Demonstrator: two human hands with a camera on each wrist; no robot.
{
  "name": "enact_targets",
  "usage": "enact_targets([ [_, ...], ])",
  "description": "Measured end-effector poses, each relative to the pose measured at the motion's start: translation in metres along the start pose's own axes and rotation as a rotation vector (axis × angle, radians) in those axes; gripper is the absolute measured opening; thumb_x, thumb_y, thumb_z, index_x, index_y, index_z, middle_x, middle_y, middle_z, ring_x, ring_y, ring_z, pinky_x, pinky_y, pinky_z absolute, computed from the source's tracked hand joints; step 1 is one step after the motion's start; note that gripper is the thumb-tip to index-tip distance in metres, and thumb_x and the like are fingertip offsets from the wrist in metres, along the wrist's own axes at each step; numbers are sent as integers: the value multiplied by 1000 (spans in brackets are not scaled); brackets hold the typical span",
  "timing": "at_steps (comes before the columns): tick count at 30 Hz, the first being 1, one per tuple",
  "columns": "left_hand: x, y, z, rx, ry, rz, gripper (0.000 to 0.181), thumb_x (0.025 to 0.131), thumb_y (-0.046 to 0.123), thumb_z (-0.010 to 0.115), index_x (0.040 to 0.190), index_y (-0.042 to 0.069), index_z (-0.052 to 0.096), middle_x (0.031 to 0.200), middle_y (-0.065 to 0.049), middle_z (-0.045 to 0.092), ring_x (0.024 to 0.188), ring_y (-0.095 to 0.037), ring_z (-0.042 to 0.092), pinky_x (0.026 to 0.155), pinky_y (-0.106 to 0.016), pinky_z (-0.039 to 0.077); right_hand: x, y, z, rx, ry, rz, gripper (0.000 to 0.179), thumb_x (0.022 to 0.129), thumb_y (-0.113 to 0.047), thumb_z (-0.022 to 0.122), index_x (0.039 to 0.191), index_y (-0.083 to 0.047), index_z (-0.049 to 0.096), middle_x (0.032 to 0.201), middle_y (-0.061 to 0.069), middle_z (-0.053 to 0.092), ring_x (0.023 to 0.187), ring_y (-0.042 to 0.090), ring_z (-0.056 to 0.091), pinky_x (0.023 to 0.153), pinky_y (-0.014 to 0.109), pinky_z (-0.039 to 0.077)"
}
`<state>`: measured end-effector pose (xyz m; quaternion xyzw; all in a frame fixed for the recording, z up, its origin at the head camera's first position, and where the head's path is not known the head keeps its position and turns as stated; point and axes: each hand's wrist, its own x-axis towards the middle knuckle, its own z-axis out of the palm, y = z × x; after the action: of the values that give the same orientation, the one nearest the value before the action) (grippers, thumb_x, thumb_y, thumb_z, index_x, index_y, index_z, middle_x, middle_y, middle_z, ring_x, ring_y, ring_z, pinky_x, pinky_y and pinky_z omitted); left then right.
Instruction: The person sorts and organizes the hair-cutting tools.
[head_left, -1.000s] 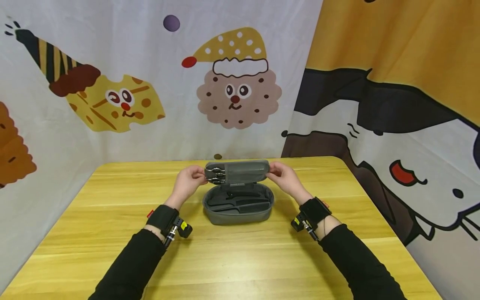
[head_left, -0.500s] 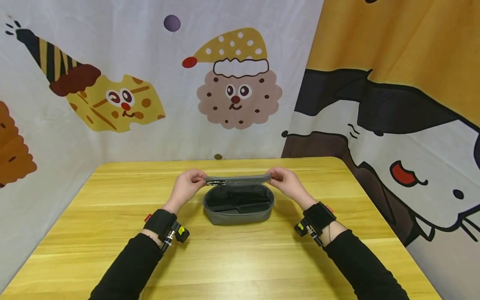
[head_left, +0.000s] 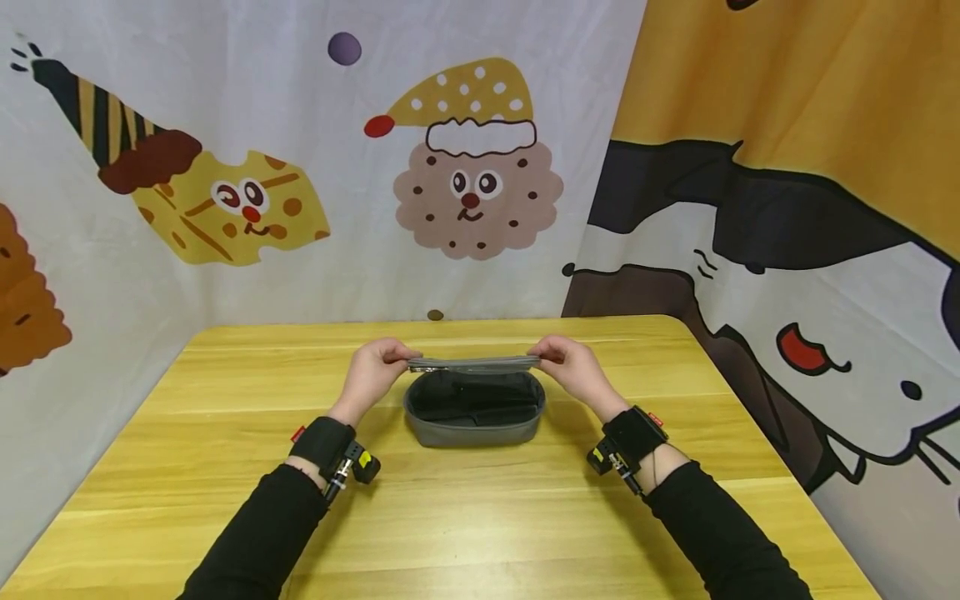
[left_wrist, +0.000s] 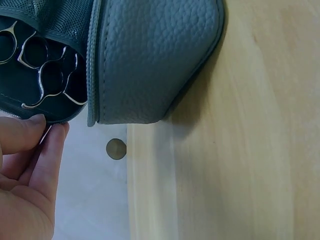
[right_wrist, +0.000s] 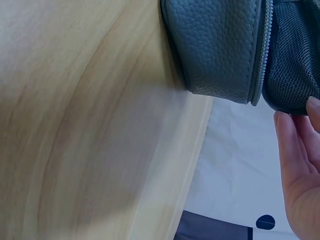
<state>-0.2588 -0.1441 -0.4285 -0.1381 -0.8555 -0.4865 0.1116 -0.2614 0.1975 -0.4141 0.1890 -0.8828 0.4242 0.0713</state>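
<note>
A grey zippered case (head_left: 474, 435) of pebbled leather look stands on the table, its lid (head_left: 480, 364) raised at a low slant over the dark inside. My left hand (head_left: 372, 375) pinches the lid's left end between thumb and fingers. At the right end, my right hand (head_left: 573, 371) pinches the lid's edge the same way. In the left wrist view, scissors (left_wrist: 50, 77) with metal finger loops sit in the lid's mesh pocket (left_wrist: 62, 25), their blades hidden. More mesh (right_wrist: 295, 60) lines the lid in the right wrist view. What lies inside the case is mostly in shadow.
The wooden table (head_left: 465, 525) extends toward me and to both sides of the case. Behind its far edge hangs a curtain (head_left: 285, 100) printed with cartoon figures. Each wrist wears a black strap with a small camera (head_left: 365, 467).
Both hands have brought the lid down toward me, from nearly upright to a low slant. The scissors in the lid and the dark tools in the case have mostly gone from the head view.
</note>
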Motion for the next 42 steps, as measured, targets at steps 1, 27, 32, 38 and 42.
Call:
enact_targets([
  [1, 1, 0, 0, -5, 4, 0, 17, 91, -7, 66, 92, 7, 76, 99, -7, 75, 86, -23, 70, 75, -35, 57, 0, 1, 1, 2, 6, -2, 14, 92, 1, 68, 102, -8, 72, 101, 7, 70, 99, 27, 68, 86, 41, 56],
  [27, 0, -12, 4, -7, -47, 52, 17, 87, -9, 70, 88, 7, 77, 102, -8, 74, 96, -26, 70, 80, -36, 58, 2, 13, 10, -32, -64, -74, 20, 88, 13, 67, 96, -4, 71, 112, 13, 65, 104, 31, 64, 90, 37, 55],
  [32, -3, -14, 5, 8, -55, 76, 17, 87, -9, 70, 88, 7, 76, 103, -9, 74, 97, -27, 69, 80, -37, 58, -1, 11, 10, -60, -73, -103, 21, 86, 14, 67, 97, -4, 71, 112, 14, 64, 105, 32, 63, 91, 39, 55],
  [38, -5, -12, 6, 69, -57, 115, 18, 87, -11, 69, 87, 6, 74, 104, -10, 74, 96, -28, 69, 80, -40, 58, -4, 9, 11, -114, -87, -165, 25, 83, 16, 70, 96, -5, 70, 112, 12, 64, 106, 31, 62, 92, 38, 54],
  [42, -5, -9, 5, 115, -78, 140, 19, 86, -13, 68, 87, 5, 73, 104, -11, 73, 96, -29, 69, 80, -41, 58, -4, 10, 13, -155, -89, -183, 26, 81, 17, 71, 94, -6, 68, 112, 11, 63, 105, 30, 62, 92, 37, 54],
])
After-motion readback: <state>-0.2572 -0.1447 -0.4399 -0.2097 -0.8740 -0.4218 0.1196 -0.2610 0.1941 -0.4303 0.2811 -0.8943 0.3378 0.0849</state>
